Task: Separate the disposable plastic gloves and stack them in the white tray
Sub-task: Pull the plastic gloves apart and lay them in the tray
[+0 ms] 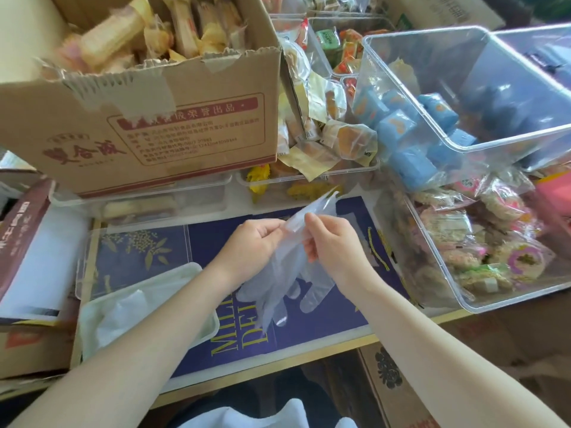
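Nearest our body, at the lower left, sits the white tray (197,274) with thin clear plastic already lying in it, so some gloves appear to be stacked there. Just beyond, over the dark blue printed board (324,316), we hold the clump of disposable gloves (284,285) in the air between both hands. Our left hand (251,242) pinches the cuff edge between thumb and fingers; our right hand (332,240) pinches the same cuff from the other side, fingers curled on the film. Glove fingers hang down below our wrists, well clear of the tray.

We judge the layers are being peeled apart at the cuff. The film is thin and clings, so two gloves could come away together and land as one in the tray. A hard pull might tear the cuff. A loosened pinch would let the hanging clump drop onto the board instead of the tray.

Farther off stand the cardboard box (160,118) of wrapped snacks and clear bins (463,143) of blue packets and rice cakes, crowding the workspace.
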